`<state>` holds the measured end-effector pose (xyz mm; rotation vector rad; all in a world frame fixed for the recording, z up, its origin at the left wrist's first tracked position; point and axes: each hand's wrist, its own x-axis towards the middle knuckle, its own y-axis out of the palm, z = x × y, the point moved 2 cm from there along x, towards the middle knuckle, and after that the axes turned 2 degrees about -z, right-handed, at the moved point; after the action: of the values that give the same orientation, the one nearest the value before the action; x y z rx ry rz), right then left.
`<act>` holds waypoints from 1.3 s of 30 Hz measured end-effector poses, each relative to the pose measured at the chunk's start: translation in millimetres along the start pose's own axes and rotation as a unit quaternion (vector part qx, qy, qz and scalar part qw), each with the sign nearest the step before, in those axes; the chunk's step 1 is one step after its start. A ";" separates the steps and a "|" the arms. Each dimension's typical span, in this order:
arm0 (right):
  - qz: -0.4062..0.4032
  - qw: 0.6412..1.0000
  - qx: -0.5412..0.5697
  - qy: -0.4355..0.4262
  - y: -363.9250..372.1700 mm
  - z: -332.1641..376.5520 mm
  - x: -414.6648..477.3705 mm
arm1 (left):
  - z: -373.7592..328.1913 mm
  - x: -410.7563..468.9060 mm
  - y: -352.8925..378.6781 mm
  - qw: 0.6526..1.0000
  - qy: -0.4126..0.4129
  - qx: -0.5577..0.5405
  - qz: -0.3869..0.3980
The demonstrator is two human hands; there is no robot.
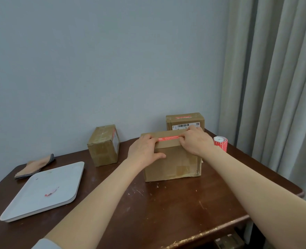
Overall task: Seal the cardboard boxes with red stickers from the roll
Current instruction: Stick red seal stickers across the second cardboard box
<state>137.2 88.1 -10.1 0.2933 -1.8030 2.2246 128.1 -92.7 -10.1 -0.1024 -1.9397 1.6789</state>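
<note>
Head view: a dark wooden table [148, 209] fills the lower half of the frame, with a grey wall behind it and a pale curtain [278, 90] down the right side.

Just right of centre stands the front box [172, 162], brown cardboard, with its broad face toward the camera. A red sticker [168, 138] lies along its top, running left to right.

The left hand [145, 150] grips the box's upper left corner. Its fingers curl over the top edge onto the sticker's left end and its thumb stretches across the front face.

The right hand [195, 141] covers the sticker's right end with bent fingers. Whether they pinch the strip or only press it down cannot be told.

The sticker roll [220, 143], red on a white core, stands just right of the right wrist, near the table's far right edge.

Behind the front box, against the wall, sits a back box [184, 121] with a red strip on top and a barcode label on its front. A third box [103, 146] stands left of centre, apart from the others.

In the lower left lies a white tray [31, 203] holding a small red scrap [51, 192]. Beyond it, near the table's left edge, lies a tan cloth piece [35, 166] with grey trim.
</note>
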 end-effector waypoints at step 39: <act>-0.054 0.797 0.533 0.280 -8.1 -19.2 -9.1 | 39.3 -24.0 -16.8 0.726 -0.340 -0.597 -0.032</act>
<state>148.6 107.8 -9.4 -0.0824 -0.1195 2.5983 135.2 -140.9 -5.3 0.1277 -3.2239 0.0853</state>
